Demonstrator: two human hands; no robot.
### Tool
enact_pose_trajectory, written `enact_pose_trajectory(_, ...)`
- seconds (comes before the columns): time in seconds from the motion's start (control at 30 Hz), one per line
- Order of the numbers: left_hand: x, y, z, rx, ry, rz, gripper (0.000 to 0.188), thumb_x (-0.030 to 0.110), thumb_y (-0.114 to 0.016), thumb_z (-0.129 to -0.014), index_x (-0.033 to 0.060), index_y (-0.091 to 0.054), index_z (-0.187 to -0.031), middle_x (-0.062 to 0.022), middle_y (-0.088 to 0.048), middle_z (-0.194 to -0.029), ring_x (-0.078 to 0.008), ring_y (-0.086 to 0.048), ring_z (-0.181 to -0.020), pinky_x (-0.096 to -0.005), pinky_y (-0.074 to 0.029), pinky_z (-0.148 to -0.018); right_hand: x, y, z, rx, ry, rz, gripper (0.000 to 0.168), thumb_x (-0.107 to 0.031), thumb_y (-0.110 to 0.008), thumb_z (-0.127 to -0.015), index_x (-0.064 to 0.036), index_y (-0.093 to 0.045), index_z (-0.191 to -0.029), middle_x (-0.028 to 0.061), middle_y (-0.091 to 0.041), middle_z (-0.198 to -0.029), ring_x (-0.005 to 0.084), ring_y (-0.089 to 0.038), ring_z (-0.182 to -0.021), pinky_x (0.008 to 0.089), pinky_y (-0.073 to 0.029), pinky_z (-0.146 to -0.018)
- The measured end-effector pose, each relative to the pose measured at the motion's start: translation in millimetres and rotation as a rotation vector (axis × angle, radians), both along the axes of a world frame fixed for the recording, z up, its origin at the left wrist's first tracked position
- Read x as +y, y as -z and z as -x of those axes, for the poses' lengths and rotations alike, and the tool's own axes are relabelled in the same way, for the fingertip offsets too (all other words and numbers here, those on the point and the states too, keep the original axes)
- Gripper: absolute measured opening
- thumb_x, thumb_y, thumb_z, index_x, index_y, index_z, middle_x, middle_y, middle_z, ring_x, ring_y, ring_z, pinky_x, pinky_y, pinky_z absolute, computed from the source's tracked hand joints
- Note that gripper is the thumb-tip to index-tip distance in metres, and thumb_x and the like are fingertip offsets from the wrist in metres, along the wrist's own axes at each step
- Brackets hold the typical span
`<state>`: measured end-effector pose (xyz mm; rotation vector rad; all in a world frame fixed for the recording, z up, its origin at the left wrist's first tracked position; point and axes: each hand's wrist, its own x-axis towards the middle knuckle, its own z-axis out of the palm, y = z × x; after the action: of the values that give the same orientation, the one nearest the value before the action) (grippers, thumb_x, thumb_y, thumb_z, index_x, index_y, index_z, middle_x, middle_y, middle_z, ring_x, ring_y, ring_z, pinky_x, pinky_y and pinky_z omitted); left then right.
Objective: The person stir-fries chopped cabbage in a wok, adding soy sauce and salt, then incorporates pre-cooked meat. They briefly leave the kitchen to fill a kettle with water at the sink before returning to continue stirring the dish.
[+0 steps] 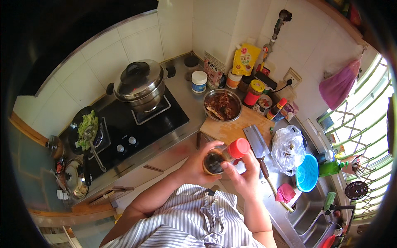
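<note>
My left hand (197, 164) is closed around an open jar (214, 161) with dark contents. Beside it, my right hand (245, 173) grips a small clear container with a red cap (238, 148), tilted close to the jar's mouth. Both hands are in front of my body, near the counter's edge. Beyond them, a steel bowl (222, 105) of reddish-brown meat stands partly over a wooden cutting board (214, 127). A cleaver (256, 141) lies across the board's right side. At the left, a wok (76, 116) holds chopped green vegetables with a metal ladle (90, 135) in it.
A lidded steel pot (141, 83) stands on the rear burner of the black gas stove (145, 124). Seasoning jars and bottles (254, 93) line the wall corner. At the right are a plastic bag (288, 148), a blue basket (307, 172), a pink cloth (285, 192) and a steel sink (304, 210).
</note>
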<state>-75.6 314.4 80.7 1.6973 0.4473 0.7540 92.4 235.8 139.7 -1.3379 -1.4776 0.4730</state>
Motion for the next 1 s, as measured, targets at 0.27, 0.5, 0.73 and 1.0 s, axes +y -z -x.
enact_pose_trajectory(0.27, 69, 28, -53, 0.018, 0.093, 0.044, 0.106, 0.019, -0.083, -0.068, 0.0063, -0.017, -0.15, -0.0163, -0.053, -0.132, -0.0284, -0.055, -0.12, -0.0396, -0.041, -0.102, 61, -4, -33, -0.217, 0.118, 0.05, 0.038, -0.02, -0.084, -0.07, -0.002, -0.066, -0.099, 0.0144, -0.062, -0.093, 0.0312, -0.062, -0.079, 0.0379, -0.051, -0.069)
enact_pose_trajectory(0.5, 143, 31, -43, -0.035, -0.173, -0.061, 0.085, 0.011, -0.075, -0.08, 0.0035, -0.026, -0.149, -0.0151, -0.051, -0.135, -0.0248, -0.049, -0.127, -0.0385, -0.037, -0.107, 168, -14, -80, -0.35, 0.413, -0.061, 0.029, -0.015, -0.079, -0.076, -0.003, -0.065, -0.098, 0.0141, -0.064, -0.09, 0.03, -0.063, -0.076, 0.0369, -0.051, -0.068)
enact_pose_trajectory(0.73, 188, 94, -24, -0.063, -0.461, 0.242, 0.039, -0.001, -0.062, -0.088, -0.0001, -0.053, -0.126, -0.0104, -0.064, -0.11, -0.0167, -0.063, -0.101, -0.0302, -0.049, -0.09, 332, 56, -146, -0.437, 0.54, -0.049, 0.03, -0.021, -0.072, -0.084, -0.001, -0.062, -0.103, 0.0139, -0.061, -0.095, 0.0296, -0.062, -0.083, 0.0385, -0.049, -0.07)
enact_pose_trajectory(1.0, 291, 182, -40, 0.06, -0.852, 0.182, 0.048, 0.003, -0.067, -0.085, 0.0006, -0.049, -0.129, -0.014, -0.058, -0.119, -0.0206, -0.059, -0.108, -0.0315, -0.049, -0.09, 400, 141, -186, -0.482, 0.651, 0.276, 0.032, -0.03, -0.073, -0.082, 0.0, -0.064, -0.088, 0.0162, -0.062, -0.085, 0.036, -0.062, -0.08, 0.0443, -0.049, -0.07)
